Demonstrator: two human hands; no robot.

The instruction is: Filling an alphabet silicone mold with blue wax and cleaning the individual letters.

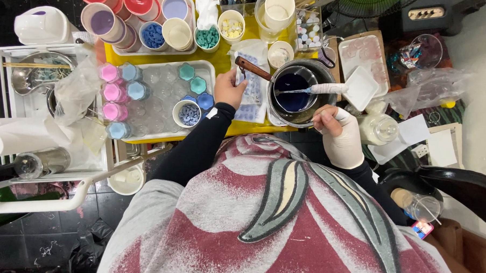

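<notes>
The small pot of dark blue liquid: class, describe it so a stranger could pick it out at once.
Start at the yellow table and look to its right end, beside the gloved right hand. There sits a metal pan with a wooden handle; inside it is the small pot, the only vessel holding dark blue liquid.

A small home craft workshop is shown, seemingly for wax or soap casting. A yellow surface [224, 59] is crowded with cups of coloured pellets [153, 34], a clear mould tray [161, 96] partly filled with pink, blue and teal casts, and a pot [298, 91] of dark blue liquid. A wire rack [16, 107] with a paper roll [9, 136], a fan [378, 0] and a dark tiled floor [42, 246] are seen around it.
</notes>
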